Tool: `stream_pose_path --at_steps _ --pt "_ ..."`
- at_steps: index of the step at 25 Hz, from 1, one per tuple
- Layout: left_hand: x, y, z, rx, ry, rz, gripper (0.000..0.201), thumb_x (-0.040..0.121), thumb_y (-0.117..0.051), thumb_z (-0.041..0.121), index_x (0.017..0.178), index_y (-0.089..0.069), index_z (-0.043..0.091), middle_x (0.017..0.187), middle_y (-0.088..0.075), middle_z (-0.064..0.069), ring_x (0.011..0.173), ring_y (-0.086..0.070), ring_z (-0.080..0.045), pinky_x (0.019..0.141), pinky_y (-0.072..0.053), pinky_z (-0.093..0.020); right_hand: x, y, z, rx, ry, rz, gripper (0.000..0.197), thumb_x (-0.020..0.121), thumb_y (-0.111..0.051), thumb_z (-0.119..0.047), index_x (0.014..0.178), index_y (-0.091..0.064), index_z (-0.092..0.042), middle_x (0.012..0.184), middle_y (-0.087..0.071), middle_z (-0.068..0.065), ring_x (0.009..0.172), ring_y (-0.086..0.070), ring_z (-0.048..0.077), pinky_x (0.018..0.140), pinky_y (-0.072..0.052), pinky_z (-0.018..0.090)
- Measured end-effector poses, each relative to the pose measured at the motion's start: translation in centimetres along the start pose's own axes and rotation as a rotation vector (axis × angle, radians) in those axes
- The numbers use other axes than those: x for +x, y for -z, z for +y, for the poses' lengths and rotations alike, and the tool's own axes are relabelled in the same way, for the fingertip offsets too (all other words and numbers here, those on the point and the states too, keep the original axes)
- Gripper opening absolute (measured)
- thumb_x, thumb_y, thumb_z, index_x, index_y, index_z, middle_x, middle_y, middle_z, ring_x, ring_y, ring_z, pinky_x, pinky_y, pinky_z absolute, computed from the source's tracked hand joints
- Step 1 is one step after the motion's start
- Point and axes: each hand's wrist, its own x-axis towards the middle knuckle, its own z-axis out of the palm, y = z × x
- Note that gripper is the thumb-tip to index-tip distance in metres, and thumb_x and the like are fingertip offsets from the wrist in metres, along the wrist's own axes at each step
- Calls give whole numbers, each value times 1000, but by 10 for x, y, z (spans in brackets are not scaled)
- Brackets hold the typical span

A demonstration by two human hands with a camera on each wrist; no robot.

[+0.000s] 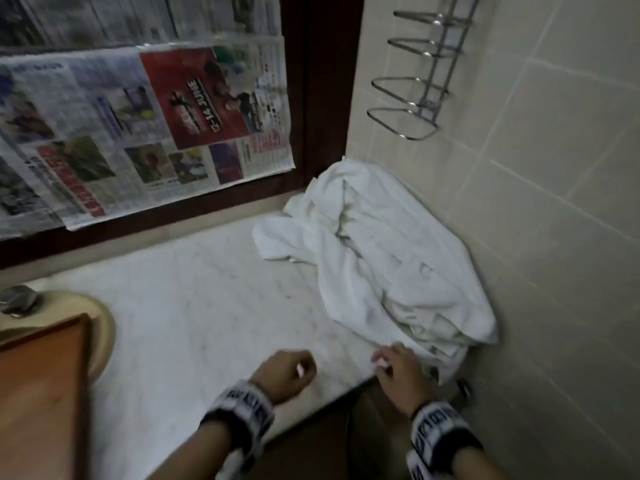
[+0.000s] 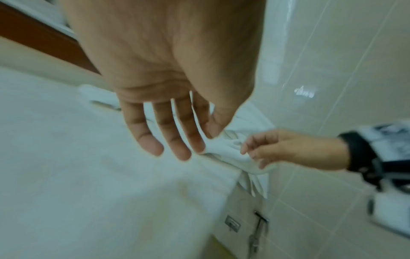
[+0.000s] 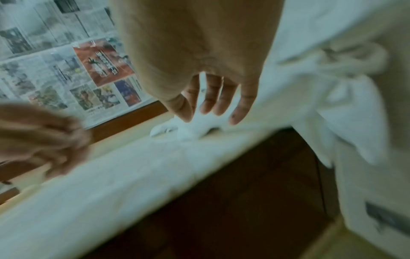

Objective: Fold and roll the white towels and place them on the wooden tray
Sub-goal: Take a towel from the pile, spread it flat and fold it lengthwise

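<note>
A rumpled heap of white towels (image 1: 381, 244) lies on the marble counter (image 1: 207, 306) in the right corner against the tiled wall, and one end hangs over the counter's front edge. My right hand (image 1: 382, 360) hovers at the heap's near end; in the right wrist view its fingers (image 3: 218, 103) are spread straight over the cloth (image 3: 332, 108) and hold nothing. My left hand (image 1: 303, 367) is over bare counter just left of it, and its fingers (image 2: 168, 140) are straight and empty. The wooden tray (image 1: 38, 393) sits at the lower left.
A dark wooden frame with newspaper sheets (image 1: 138, 116) backs the counter. A wire metal rack (image 1: 415, 91) hangs on the tiled wall above the towels. A cream basin rim (image 1: 102, 327) and a metal fitting (image 1: 15, 301) lie beside the tray.
</note>
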Motion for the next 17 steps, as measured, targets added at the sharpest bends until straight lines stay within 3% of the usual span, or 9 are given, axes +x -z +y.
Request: stream_pose_path --at_steps 1,3,5,8,11,13,14,16,17 --pt "26 5 9 53 23 21 21 85 -51 41 95 -64 28 91 -64 16 80 -65 -14 80 -52 -32 12 6 -3 -83 -11 -51 15 78 -53 -28 84 -67 -30 110 -53 1 106 -52 24 89 -48 39" --pt "66 14 32 178 83 20 23 90 -56 29 112 -60 25 112 -62 8 96 -61 -18 87 -48 -34 27 18 -10 -295 -131 -210 21 83 -56 -25 94 -70 -36 144 -31 2 135 -26 26 106 -34 39" --pt "102 18 52 283 119 -9 35 91 -57 24 125 -51 26 127 -53 2 106 -57 -23 88 -47 -37 39 25 -11 -399 -265 -329 27 87 -55 -23 100 -70 -41 153 -21 3 142 -14 27 112 -23 43" --pt "124 8 64 344 102 -88 58 89 -58 12 141 -38 31 146 -37 4 109 -58 -26 82 -49 -38 39 33 -5 -371 -283 -379 36 89 -52 -10 109 -69 -35 133 -52 -1 126 -45 22 106 -35 41" --pt "136 1 73 322 33 -106 77 86 -65 10 148 -28 36 157 -22 10 123 -51 -23 90 -48 -42 55 62 -16 25 -112 -141 30 87 -58 -5 98 -75 -27 106 -71 -7 99 -63 12 93 -48 35" --pt "138 8 76 310 5 22 51 89 -65 22 136 -46 31 145 -45 3 119 -54 -26 88 -49 -42 72 88 -37 225 -30 -66 21 85 -64 -11 99 -70 -25 95 -72 -2 89 -65 13 86 -51 35" --pt "137 18 78 250 8 153 30 90 -62 28 120 -58 27 125 -61 -2 108 -60 -30 82 -50 -40 81 104 -52 280 -7 -49 19 84 -68 -16 100 -66 -25 92 -71 1 86 -65 16 84 -52 35" --pt "134 53 79 62 -34 415 14 86 -60 31 97 -66 22 85 -70 -3 82 -65 -31 71 -51 -40 109 137 -79 341 16 -34 26 80 -75 -24 101 -60 -24 89 -68 4 83 -63 16 80 -51 30" --pt "130 74 81 1 -58 503 11 84 -62 26 93 -68 21 76 -68 -1 75 -65 -29 68 -52 -39 121 152 -92 344 29 -40 29 78 -79 -25 101 -61 -22 87 -67 4 82 -62 15 78 -51 28"
